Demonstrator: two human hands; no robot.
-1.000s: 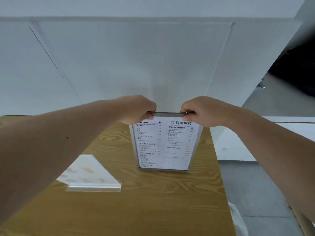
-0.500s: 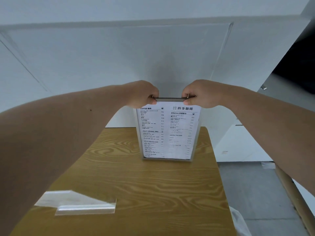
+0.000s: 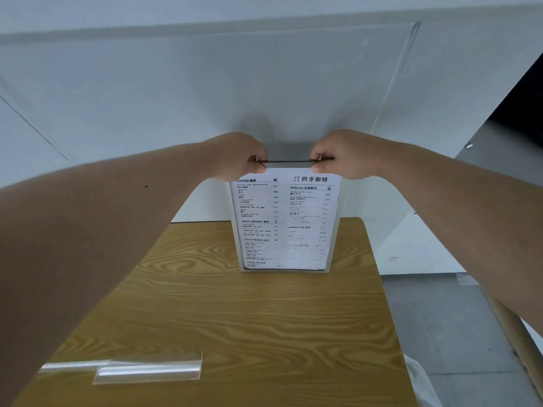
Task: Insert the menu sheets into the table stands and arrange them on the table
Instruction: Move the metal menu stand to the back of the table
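Table [image 3: 235, 312] tan woodgrain; menu sheet [image 3: 285, 224] white w/ blk print.

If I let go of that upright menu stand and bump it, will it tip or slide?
The menu stand is tall and looks thin, so a knock near its top edge, where the left hand and right hand pinch it, would probably tip it. Its clear plastic looks stiff and light. On the smooth wooden table, a low push might slide it instead.
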